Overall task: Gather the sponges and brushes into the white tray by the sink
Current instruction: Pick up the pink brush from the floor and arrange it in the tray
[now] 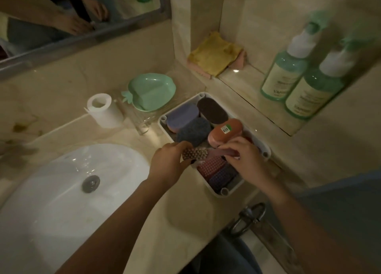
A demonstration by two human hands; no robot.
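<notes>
head view: white tray [162, 127] sits on the tabletop [185, 216] at the sink's [51, 191] right edge, already crowded with sponges [192, 131] at its far end and brushes [210, 166] at its near end. left hand [169, 166] pinches the bristle end of a brush [195, 153]; right hand [245, 158] grips its pink handle, both closed on it above the tray's near half. risk: little free space is left, so the brush may perch on the others and slide over the rim into the sink. dim light, so the gaps are hard to judge.
</notes>
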